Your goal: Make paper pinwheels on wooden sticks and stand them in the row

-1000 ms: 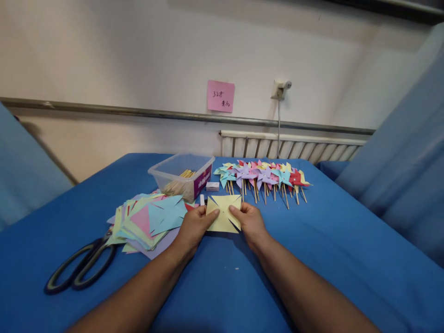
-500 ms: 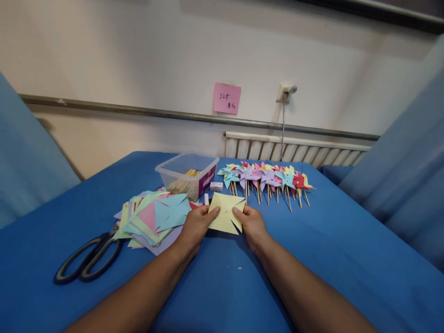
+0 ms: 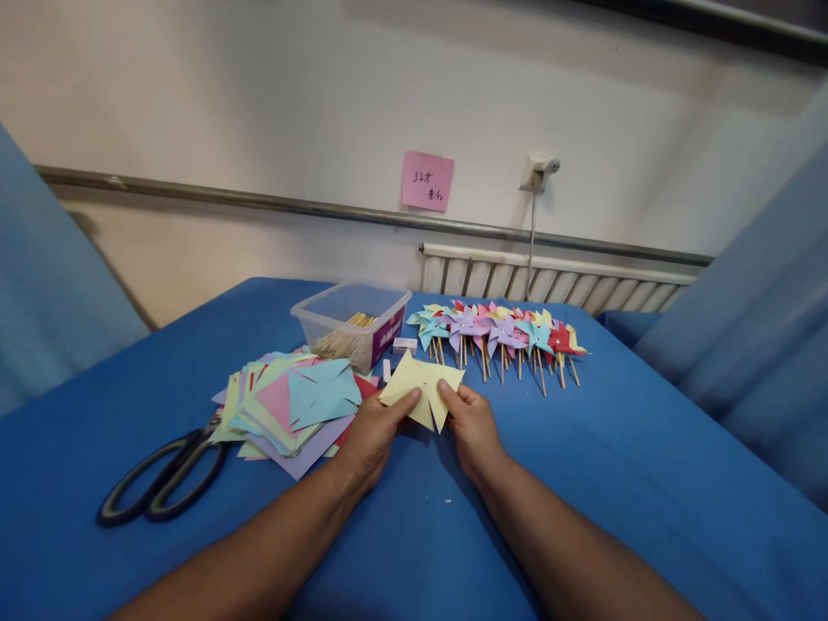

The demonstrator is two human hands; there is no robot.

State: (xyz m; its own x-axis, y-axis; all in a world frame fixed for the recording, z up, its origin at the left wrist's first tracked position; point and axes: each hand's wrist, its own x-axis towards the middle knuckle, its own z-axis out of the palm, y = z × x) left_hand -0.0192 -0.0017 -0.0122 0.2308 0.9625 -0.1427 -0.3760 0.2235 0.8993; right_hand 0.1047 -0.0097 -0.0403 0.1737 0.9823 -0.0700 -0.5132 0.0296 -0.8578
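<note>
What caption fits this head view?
Both hands, left hand and right hand, hold a cut yellow paper square above a blue table.

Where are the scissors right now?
In the head view, the scissors lie on the blue cloth at the person's left, just beside the stack of cut paper squares and apart from both hands.

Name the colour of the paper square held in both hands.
Pale yellow paper square, clearest in the head view.
</note>
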